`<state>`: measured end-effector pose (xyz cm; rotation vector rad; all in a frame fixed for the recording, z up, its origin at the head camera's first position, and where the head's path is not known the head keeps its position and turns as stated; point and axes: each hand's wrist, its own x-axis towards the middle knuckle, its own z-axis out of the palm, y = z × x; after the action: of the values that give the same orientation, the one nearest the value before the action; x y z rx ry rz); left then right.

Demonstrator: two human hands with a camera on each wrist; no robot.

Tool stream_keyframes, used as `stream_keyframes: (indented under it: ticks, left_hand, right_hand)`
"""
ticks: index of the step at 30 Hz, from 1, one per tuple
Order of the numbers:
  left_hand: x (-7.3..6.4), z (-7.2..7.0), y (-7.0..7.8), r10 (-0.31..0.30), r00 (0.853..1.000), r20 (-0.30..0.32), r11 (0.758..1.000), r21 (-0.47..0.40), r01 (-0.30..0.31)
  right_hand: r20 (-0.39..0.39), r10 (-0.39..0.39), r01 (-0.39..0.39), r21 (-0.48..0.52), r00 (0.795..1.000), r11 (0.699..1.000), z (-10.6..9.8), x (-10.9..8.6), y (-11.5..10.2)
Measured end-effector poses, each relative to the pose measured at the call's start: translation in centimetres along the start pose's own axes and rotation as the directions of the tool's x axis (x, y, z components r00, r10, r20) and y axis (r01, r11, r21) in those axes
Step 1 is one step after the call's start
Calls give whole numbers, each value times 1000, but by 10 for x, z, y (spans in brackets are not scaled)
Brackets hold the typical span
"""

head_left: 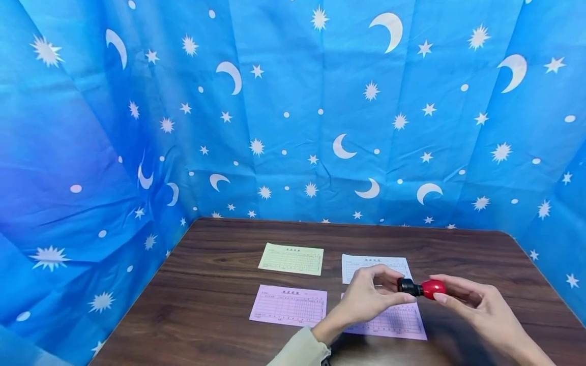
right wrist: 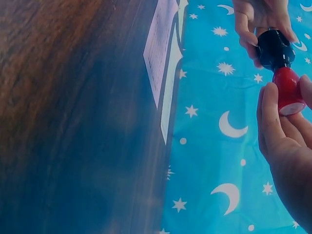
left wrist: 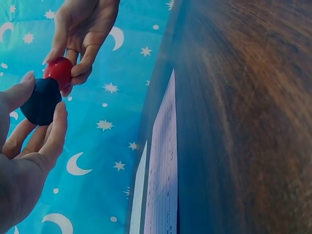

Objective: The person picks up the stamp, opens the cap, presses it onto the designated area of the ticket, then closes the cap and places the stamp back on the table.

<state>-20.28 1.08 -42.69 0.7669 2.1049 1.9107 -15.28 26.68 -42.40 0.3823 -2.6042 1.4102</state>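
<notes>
Both hands hold one stamp (head_left: 416,288) sideways above the table's right half. My left hand (head_left: 366,300) pinches its black end (left wrist: 41,101) between thumb and fingers. On the other side, my right hand (head_left: 480,307) grips the red rounded handle (right wrist: 288,88) with thumb and fingertips. In the head view the stamp overlaps the upper right part of a pink printed form (head_left: 393,323). Behind the left hand lies a white printed form (head_left: 354,262), partly covered by the fingers. The stamp's printing face is hidden.
A green form (head_left: 290,259) and another pink form (head_left: 288,305) lie to the left on the dark wooden table (head_left: 183,315). A blue curtain (head_left: 293,127) with white moons and stars hangs behind the table and along its sides.
</notes>
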Motion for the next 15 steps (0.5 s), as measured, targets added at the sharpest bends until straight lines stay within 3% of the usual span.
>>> stream_keyframes:
  ticks: [15]
  left_hand:
    - [2,0,-6,60,997,54,996,59,-63]
  right_hand:
    - [79,107,-110,27,991,994,-6,-2,5]
